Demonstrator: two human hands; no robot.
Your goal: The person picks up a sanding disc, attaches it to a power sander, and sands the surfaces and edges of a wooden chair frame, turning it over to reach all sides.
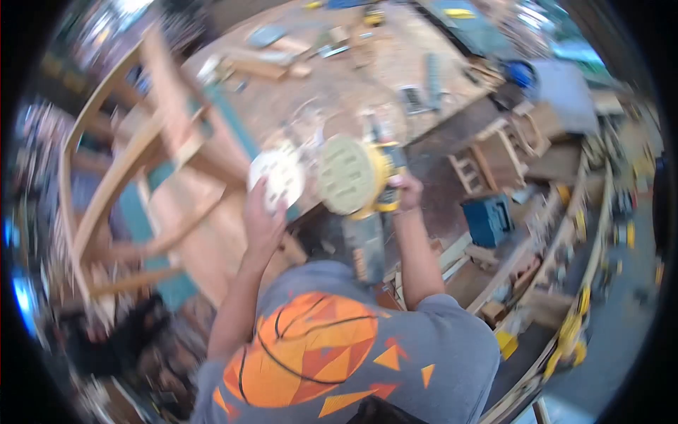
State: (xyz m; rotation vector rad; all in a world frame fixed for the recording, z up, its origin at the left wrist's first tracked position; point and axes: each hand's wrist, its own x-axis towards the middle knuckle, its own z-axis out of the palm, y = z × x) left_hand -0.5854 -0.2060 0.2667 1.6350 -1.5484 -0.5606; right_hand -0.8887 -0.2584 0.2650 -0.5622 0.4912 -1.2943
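Well, the right hand (408, 192) has its fingers curled round the yellow sander (359, 177); just left of the sander, the left hand (264, 220) pinches a pale, holed disc (277, 174), fingers nearly together. Farther left of the sander is a curved wooden frame (114, 185); beyond it, the cluttered tabletop (321, 92).

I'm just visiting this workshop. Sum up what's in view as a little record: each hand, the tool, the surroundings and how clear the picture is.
Left hand: holds a white disc with holes in it
Right hand: holds a yellow sander
Sander pad: round, with holes, turned toward the camera
Left side: curved wooden frame
Ahead: table with wood pieces on it
Right side: blue-green box among wooden parts
Picture: blurred; small items hard to name
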